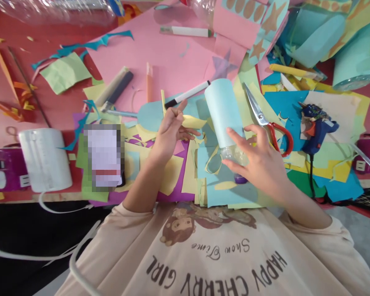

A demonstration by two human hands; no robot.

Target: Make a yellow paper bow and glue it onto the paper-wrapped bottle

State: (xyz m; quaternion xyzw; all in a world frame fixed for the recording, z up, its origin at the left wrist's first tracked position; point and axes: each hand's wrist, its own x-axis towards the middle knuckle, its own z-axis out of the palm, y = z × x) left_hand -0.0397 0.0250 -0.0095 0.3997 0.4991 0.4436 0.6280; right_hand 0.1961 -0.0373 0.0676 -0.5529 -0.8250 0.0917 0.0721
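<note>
The right hand (pixel 260 164) has its fingers closed around the clear neck end of a bottle (pixel 223 111) wrapped in pale blue paper. The bottle is tilted over the paper sheets near the middle of the table's near edge, its purple cap (pixel 241 179) pointing toward that edge; whether it rests on the table (pixel 21 28) cannot be told. The left hand (pixel 169 127) is beside it, fingers loosely parted, nothing visible in their grasp.

A black-capped white marker (pixel 188 94) lies just beyond the left hand. Red-handled scissors (pixel 267 121) lie just beside the right hand, and a blue glue gun (pixel 317 127) lies farther toward the table's right end. Toward the left end are a phone (pixel 105 156) with a blurred-out screen and a white box (pixel 45 159), near the near edge. The shirt (pixel 218 222) reads "HAPPY CHERRY GIRL" and "Show Time", upside down.
</note>
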